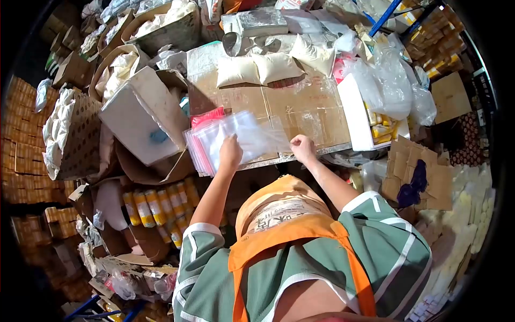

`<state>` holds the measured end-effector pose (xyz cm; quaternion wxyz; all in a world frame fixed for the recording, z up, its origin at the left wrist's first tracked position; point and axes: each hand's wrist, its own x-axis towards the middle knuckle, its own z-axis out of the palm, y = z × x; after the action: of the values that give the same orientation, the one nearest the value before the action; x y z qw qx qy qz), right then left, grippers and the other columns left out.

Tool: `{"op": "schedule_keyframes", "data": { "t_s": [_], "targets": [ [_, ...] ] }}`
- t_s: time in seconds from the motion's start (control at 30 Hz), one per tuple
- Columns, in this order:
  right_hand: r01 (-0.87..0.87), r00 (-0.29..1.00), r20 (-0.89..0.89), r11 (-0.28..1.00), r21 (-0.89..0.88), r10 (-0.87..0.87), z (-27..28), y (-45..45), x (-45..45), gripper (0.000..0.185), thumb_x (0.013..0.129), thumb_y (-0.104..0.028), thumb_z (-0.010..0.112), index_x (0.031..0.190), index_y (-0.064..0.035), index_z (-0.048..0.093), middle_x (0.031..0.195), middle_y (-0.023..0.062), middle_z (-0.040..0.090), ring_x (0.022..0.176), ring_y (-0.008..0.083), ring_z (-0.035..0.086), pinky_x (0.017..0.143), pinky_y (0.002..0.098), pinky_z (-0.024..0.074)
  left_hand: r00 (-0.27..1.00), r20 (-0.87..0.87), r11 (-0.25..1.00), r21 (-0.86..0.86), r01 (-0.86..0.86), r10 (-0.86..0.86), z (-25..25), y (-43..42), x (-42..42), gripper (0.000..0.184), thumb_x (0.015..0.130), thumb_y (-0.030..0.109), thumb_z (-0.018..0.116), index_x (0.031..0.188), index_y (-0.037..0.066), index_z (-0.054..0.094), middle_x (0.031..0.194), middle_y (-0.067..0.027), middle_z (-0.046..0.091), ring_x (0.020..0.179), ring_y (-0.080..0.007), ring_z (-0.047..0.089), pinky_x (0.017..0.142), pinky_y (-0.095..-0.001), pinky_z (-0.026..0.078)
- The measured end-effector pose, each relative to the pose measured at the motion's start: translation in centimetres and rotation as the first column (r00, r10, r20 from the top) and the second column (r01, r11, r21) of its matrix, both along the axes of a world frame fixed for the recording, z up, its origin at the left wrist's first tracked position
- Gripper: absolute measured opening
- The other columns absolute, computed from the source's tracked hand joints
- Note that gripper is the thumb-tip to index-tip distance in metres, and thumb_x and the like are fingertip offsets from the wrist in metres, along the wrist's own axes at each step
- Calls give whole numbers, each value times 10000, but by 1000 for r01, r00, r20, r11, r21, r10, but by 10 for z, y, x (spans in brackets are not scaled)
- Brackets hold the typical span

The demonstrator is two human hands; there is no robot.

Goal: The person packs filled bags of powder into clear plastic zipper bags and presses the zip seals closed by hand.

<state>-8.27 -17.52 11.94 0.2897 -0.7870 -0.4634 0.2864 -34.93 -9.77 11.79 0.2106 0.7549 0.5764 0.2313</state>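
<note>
A stack of clear plastic bags [214, 140] lies at the near left of the cardboard-covered table [316, 115]. My left hand [230, 154] is closed on the bags, its fingers pressed together at their near edge. Beside the right end of the bags, my right hand [303, 148] is closed in a pinch; whether it grips a bag edge is too small to tell. Pink-red plastic [208, 116] shows behind the stack. Several filled bags of pale powder [237, 72] lie in a row toward the table's back, with a metal scoop [232, 44] to their left.
A white foam box [357, 115] with yellow packets stands at the table's right, under clear plastic bags [383, 80]. On the left are a tilted white foam box [140, 115] and a carton of white packets [68, 134]. Yellow packets [159, 206] lie below left.
</note>
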Motion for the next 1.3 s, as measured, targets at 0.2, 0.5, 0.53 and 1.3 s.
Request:
{"op": "schedule_keyframes", "data": {
  "t_s": [0.2, 0.5, 0.53, 1.3],
  "targets": [
    [-469, 808, -409, 883, -8, 425, -20, 29, 21, 177, 755, -92, 736, 915, -44, 678, 821, 76, 677, 751, 150, 634, 692, 310, 518, 958, -282, 950, -281, -138, 56, -21, -41, -27, 171, 827, 72, 536, 804, -52, 653, 744, -276, 640, 761, -422, 648, 708, -491, 520],
    [-405, 910, -54, 909, 95, 411, -145, 336, 93, 555, 726, -275, 762, 1182, -23, 571, 1079, 165, 646, 983, 279, 627, 860, 392, 499, 666, -129, 269, -846, -461, 735, 24, -205, -47, 337, 1023, 193, 362, 989, -63, 579, 731, -160, 679, 545, -207, 646, 467, -312, 509],
    [-408, 906, 135, 912, 32, 401, -141, 379, 90, 607, 755, -301, 741, 1258, -25, 541, 1183, 220, 615, 1096, 346, 595, 939, 427, 470, 595, -141, 203, -857, -473, 791, 33, -220, -37, 337, 1035, 202, 350, 1040, -57, 566, 768, -162, 687, 580, -201, 657, 490, -305, 514],
    [-579, 784, 231, 813, -58, 576, -178, 154, 187, 896, 638, -305, 822, 1414, -202, 387, 1485, 102, 302, 1398, 311, 255, 1144, 527, 216, 571, -201, 193, -810, -554, 796, 74, -87, 61, 581, 1013, 451, 411, 924, -61, 672, 740, -149, 704, 601, -188, 680, 528, -252, 501]
  ]
}}
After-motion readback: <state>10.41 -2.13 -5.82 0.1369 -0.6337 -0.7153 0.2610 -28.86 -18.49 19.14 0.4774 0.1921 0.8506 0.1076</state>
